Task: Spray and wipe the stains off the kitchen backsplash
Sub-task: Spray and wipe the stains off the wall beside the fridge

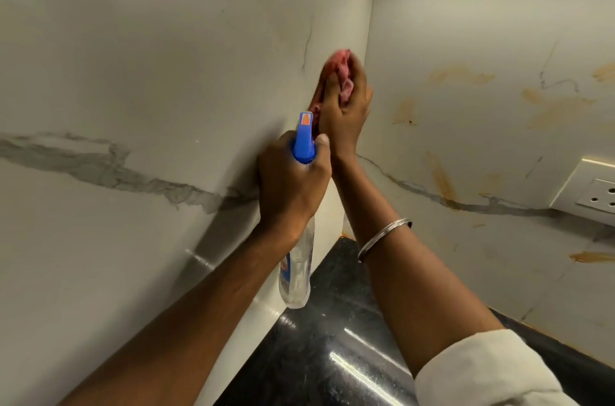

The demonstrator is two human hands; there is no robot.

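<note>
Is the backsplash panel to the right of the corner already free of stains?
No, orange-brown stains mark the right backsplash panel, while the right hand holds the pink cloth left of the corner.

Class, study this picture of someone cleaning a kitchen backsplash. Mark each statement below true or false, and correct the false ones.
1. The left hand grips a clear plastic spray bottle with a blue trigger head. True.
2. The right hand holds a crumpled pink cloth against the white marble-look backsplash. True.
3. The orange-brown stains lie mostly on the left wall panel. False: they mark the right panel.
4. The thin silver bangle sits on the left arm. False: it is on the right arm.
5. A white wall socket plate sits at the picture's right edge. True.
</note>
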